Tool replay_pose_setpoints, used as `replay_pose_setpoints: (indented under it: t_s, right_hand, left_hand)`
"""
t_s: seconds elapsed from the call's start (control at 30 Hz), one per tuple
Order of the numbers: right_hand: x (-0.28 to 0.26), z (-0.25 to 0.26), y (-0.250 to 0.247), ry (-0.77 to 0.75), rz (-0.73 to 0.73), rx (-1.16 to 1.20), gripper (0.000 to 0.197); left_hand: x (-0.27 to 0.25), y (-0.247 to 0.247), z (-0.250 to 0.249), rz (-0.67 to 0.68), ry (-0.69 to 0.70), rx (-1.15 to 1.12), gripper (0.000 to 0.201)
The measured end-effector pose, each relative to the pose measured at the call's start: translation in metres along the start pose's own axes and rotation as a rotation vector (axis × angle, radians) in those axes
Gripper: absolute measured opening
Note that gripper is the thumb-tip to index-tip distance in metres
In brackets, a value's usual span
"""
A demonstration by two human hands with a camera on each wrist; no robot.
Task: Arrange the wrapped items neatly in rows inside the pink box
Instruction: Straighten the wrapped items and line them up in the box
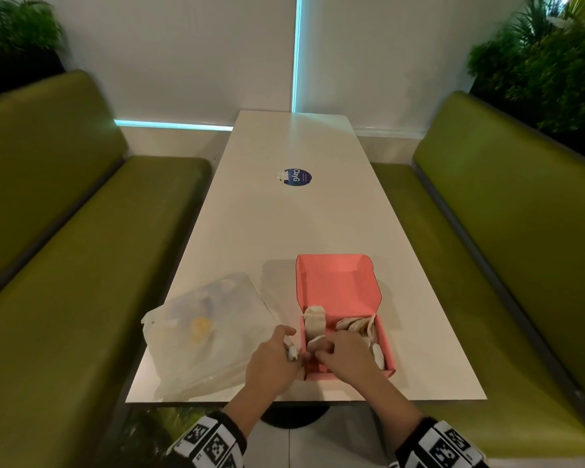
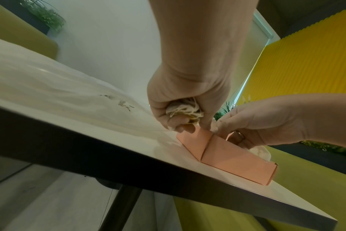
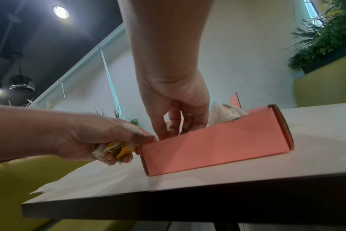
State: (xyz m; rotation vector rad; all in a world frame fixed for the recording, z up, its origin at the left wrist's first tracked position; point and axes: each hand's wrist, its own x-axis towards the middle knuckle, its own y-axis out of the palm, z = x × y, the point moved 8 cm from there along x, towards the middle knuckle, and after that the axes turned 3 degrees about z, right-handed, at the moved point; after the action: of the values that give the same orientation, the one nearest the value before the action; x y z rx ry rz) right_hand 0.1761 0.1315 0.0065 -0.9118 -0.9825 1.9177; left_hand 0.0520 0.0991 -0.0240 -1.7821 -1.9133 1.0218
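The pink box (image 1: pixel 384 336) stands open near the table's front edge, lid tilted back. Several white wrapped items are inside: some upright along the left wall (image 1: pixel 314 324), others leaning at the right (image 1: pixel 353 324). My left hand (image 1: pixel 277 352) hovers just outside the box's left wall and grips a bundle of wrapped items (image 2: pixel 185 109), white with yellow showing (image 3: pixel 113 150). My right hand (image 1: pixel 328 354) reaches down into the box's near-left corner, and its fingers (image 3: pixel 174 125) pinch a wrapped item (image 1: pixel 316 343) there.
A crumpled clear plastic bag (image 1: pixel 203 332) lies on the white table (image 1: pixel 284 224) left of the box. A round blue sticker (image 1: pixel 297 177) is at mid-table. Green benches (image 1: pixel 65 265) flank both sides. The table's front edge is close under both wrists.
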Motion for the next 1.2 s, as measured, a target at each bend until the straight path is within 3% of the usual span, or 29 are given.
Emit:
replay_pose_setpoints:
  t_s: [0.43,0.6,0.77,1.2]
  right_hand:
    - [0.018,-0.003,0.009,0.128,0.068,0.116,0.028]
    - [0.015,-0.01,0.007,0.106,0.0,0.137,0.014]
    - [0.01,-0.007,0.015,0.103,0.073,0.021,0.021]
    - [0.019,-0.004,0.018,0.105,0.033,0.042,0.018]
  left_hand:
    - [0.004,0.005,0.002,0.03,0.008,0.022,0.032]
    - [0.005,0.006,0.002,0.036,0.002,0.015,0.033]
    - [0.003,0.005,-0.003,0.019,0.042,0.021,0.038]
    - [0.004,0.004,-0.006,0.028,0.072,0.057,0.044]
